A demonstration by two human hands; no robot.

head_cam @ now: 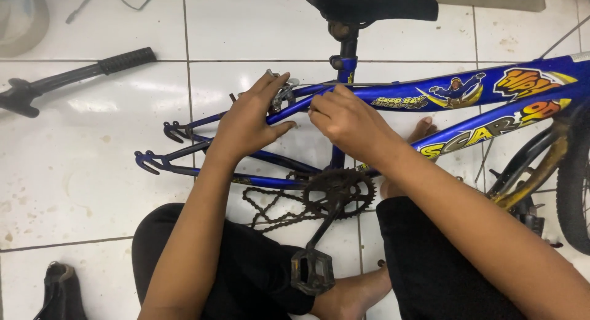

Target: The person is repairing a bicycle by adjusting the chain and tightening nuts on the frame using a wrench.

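A small blue bicycle frame (399, 96) with cartoon stickers stands on white floor tiles, its rear wheel off. My left hand (249, 120) rests over the seat stays, fingers around the grey rear brake caliper (283, 93). My right hand (347, 120) pinches something small at the stay beside the caliper; what it holds is hidden by the fingers. Below the hands lie the rusty chainring (338, 191), a slack chain (270, 209) and a crank with a black pedal (312, 271). The black saddle (369, 3) is at the top.
A black handlebar with grip (74, 74) lies on the tiles at upper left. The front wheel tyre (574, 191) is at the right edge. A dark shoe (61, 292) sits at lower left. My legs in black trousers frame the pedal.
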